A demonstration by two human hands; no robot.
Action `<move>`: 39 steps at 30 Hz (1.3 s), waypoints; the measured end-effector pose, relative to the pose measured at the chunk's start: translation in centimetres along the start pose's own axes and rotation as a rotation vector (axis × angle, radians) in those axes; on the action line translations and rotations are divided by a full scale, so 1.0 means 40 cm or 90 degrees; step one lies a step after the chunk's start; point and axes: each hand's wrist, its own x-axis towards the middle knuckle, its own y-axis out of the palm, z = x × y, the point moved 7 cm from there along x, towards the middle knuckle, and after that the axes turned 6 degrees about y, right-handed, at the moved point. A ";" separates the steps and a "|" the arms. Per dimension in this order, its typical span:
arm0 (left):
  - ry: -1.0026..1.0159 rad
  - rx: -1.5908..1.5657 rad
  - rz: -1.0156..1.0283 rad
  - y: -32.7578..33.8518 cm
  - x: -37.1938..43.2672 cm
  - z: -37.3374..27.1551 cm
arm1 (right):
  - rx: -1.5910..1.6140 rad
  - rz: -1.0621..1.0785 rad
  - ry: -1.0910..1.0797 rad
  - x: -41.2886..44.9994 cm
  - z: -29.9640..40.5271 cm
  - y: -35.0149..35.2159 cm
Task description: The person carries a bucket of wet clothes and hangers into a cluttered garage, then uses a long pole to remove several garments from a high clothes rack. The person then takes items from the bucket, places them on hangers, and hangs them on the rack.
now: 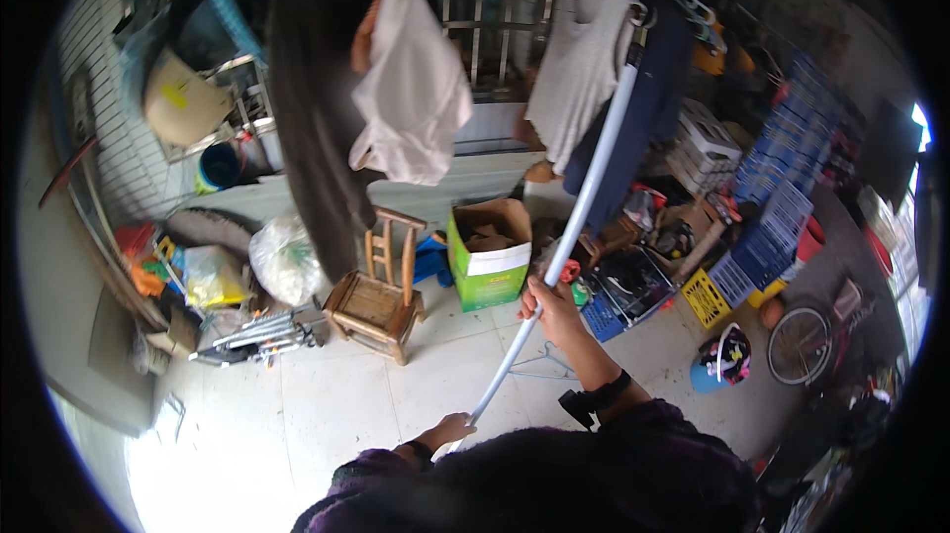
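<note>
A long pale pole point(586, 199) runs slantwise up from near my body to the hanging clothes. My right hand point(551, 309) grips it around the middle, and lower down my left hand point(451, 429) is closed on it near its bottom end. The pole's dark tip reaches beside a light grey sleeveless top point(582, 65) on a hanger. I cannot tell whether the tip hooks anything. Dark blue clothing point(660, 80) hangs just behind the pole's upper part. To the left hang a whitish garment point(415, 87) and dark brown trousers point(312, 110).
Below the clothes stand a wooden chair point(378, 303) and a green-and-white cardboard box point(491, 266). A wire hanger point(545, 370) lies on the tiled floor. Crates point(705, 299), a blue bucket point(716, 370) and a bicycle wheel point(798, 347) are at right; a stuffed plastic bag point(286, 258) sits left.
</note>
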 end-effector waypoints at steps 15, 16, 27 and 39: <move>0.147 -0.026 -0.995 -1.043 0.089 -0.304 | -0.098 -0.024 -0.019 -0.080 -0.012 -0.271; 0.167 -0.032 -0.971 -1.081 0.129 -0.339 | -0.115 -0.076 -0.003 -0.110 -0.011 -0.323; -0.047 -0.397 -0.319 -0.586 0.455 -0.199 | -0.202 -0.390 -0.015 -0.090 0.032 -0.800; 0.122 -0.206 -0.364 -0.514 0.516 -0.322 | -0.174 0.115 -0.099 -0.036 0.158 -0.532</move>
